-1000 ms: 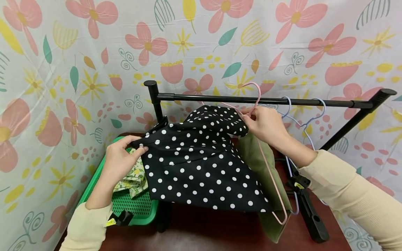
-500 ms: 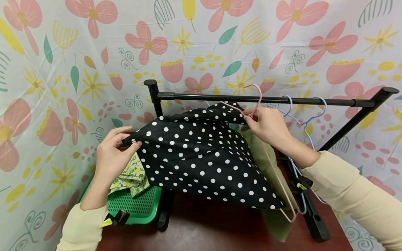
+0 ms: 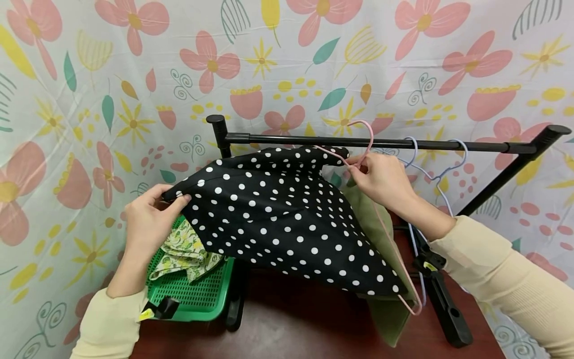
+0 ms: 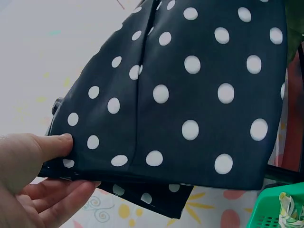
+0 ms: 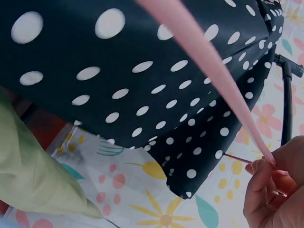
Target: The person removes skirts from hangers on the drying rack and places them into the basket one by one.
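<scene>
A black garment with white polka dots hangs spread out between my two hands. My left hand pinches one edge of it between thumb and fingers; in the left wrist view the thumb lies on top of the dotted cloth and the other fingers under it. With its fingertips, my right hand grips the pink hanger just below the hook. One side of that hanger crosses over the dotted cloth in the right wrist view. The hanger's lower corner sticks out past the garment's bottom right.
A black rack bar runs behind the hands. Light blue hangers and an olive green cloth are at the right, near a black rack foot. A green basket holds a folded lemon-print cloth.
My left hand has moved left and slightly up, drawing the dotted garment out wider and flatter. My right hand has stayed at the hanger's neck.
</scene>
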